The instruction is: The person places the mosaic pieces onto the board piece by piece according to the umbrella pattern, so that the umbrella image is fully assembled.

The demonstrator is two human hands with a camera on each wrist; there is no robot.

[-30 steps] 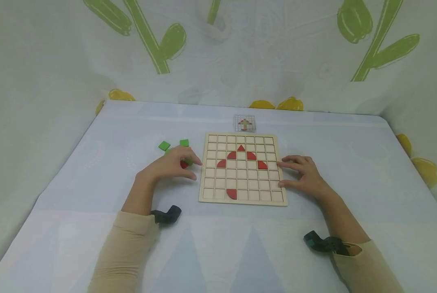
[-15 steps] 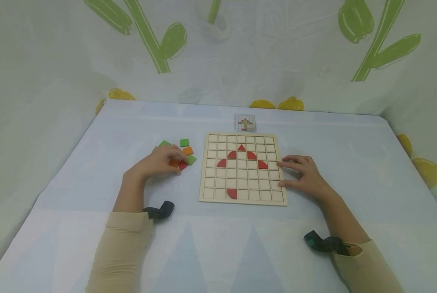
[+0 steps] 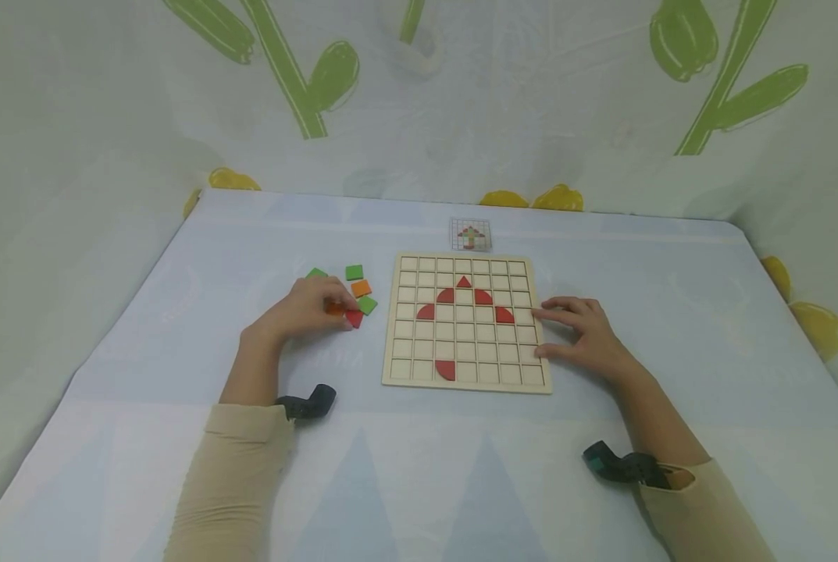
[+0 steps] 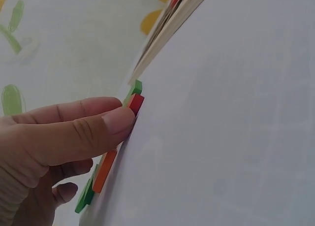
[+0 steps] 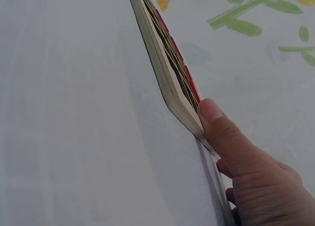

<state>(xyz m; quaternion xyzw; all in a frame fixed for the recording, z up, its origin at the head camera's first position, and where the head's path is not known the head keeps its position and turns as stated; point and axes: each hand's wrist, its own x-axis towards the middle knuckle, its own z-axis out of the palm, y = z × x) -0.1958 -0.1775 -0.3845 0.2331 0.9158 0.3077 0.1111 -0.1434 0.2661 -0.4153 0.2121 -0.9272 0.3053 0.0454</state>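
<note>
In the head view my left hand (image 3: 313, 306) is over a small group of coloured pieces left of the board. Its thumb and index finger pinch a red piece (image 4: 136, 103), whose full shape the fingers hide. Beside that piece lie an orange square (image 3: 361, 289), green squares (image 3: 354, 272) and, partly under the hand, another orange piece (image 4: 104, 172). The wooden grid board (image 3: 390, 343) carries several red pieces (image 3: 446, 370), most with a rounded side and one triangle (image 3: 464, 282). My right hand (image 3: 583, 336) rests thumb and fingertips on the board's right edge, fingers spread loosely.
Behind the board lies a small pattern card (image 3: 471, 234) with a gridded figure in red, green and orange. A pale patterned cloth (image 3: 419, 468) covers the table. A curtain (image 3: 517, 101) with plant prints stands along the back edge.
My left hand has moved left from beside the board to the loose pieces, then shifted slightly right with the red piece between its fingers. My right hand stays at the board's edge.
</note>
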